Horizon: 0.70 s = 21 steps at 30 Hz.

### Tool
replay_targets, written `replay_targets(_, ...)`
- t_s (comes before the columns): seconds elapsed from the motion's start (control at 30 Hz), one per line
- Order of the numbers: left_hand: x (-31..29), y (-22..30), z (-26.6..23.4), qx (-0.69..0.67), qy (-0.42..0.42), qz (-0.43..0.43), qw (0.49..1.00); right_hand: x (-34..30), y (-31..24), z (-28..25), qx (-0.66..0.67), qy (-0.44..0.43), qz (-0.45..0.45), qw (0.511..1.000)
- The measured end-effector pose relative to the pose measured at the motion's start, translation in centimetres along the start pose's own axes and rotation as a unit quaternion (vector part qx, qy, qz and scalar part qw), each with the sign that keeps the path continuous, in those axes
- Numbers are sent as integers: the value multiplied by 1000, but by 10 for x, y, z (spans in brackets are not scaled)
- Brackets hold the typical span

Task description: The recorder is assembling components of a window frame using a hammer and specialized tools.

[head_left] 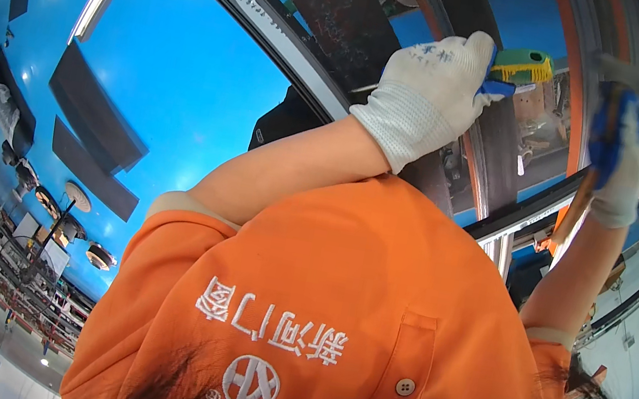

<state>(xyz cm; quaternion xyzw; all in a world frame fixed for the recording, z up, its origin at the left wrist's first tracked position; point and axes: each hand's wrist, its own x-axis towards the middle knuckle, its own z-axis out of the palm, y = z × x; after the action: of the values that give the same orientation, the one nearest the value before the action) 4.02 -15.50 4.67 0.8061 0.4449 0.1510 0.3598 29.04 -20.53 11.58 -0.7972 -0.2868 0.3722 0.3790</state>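
White knit gloves with blue palms cover both my hands. My left hand (441, 76) is closed around a tool with a green and yellow handle (523, 66), which has a hole at its end. It is over dark profiles near a window frame (271, 35) with printed film; the tool's working end is hidden. At the right, my right hand (623, 153) is raised and smeared by motion, wrapped round the wooden handle of what looks like a hammer (576, 207). A blurred grey shape above that fist seems to be its head.
Dark flat strips (99, 103) lie on the blue surface (203, 36) at left. A plastic-wrapped piece (3, 109) and several round parts are farther left. Orange-edged profiles (572, 81) cross the upper right. A crowded rack (16, 292) stands at lower left.
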Motion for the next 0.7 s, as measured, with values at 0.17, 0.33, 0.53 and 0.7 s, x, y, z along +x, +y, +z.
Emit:
replay_targets(0.17, 1, 6, -6, 13, -27, -22, 999, 24, 0, -39, 153, -51, -96, 982)
replay_targets(0.33, -1, 11, -4, 18, -19, -3, 1000, -3, 1, 6, 29, 39, -66, 997)
replay_targets(0.53, -6, 18, -2, 64, -8, 47, 997, -14, -6, 3, 4, 39, -32, 999)
replay_targets(0.7, -5, 19, -5, 46, -12, 43, 998, -20, 1, 3, -18, 58, -47, 997)
